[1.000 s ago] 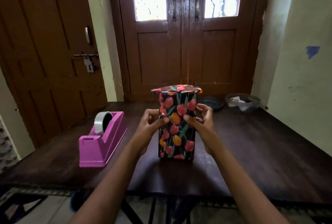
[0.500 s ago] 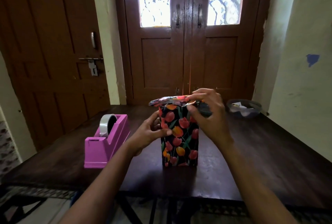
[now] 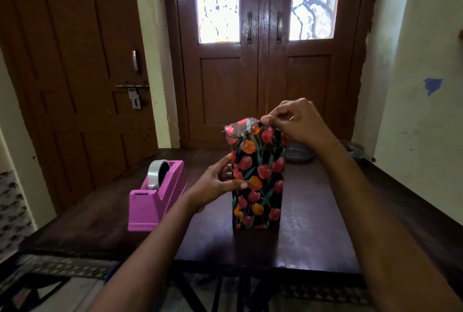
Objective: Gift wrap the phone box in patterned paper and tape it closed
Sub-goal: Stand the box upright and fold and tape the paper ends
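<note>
phone box [image 3: 258, 181], fully covered in the patterned paper, black with red and orange tulips, stands upright on its short end near the middle of the dark wooden table [image 3: 313, 224]. the paper at the top is not flat: a loose crumpled flap [image 3: 241, 128] juts up and out over the box's top left corner. left hand [image 3: 215, 184] grips the box at mid height from its left side, thumb laid across the front face, the other fingers curled round the left edge toward the back. right hand [image 3: 298, 121] is up at the top right of the box, thumb and forefinger pinching the paper edge there, the rest of the fingers curled in loosely; whether any tape sits between the fingertips cannot be told. both forearms come in from the bottom of the view. to the left of the box, apart from it, a pink tape dispenser [image 3: 155, 199] sits on the table with a roll of clear tape [image 3: 157, 174] in it. behind the box on the right, a shallow dark dish [image 3: 299, 155], partly hidden by the right wrist, and further right a grey bowl [image 3: 355, 149] near the wall. behind the table a brown double door [image 3: 263, 74] with two bright glass panes, a second brown door [image 3: 75, 61] with a latch to the left, and a pale wall on the right with a blue mark [image 3: 433, 85].
</note>
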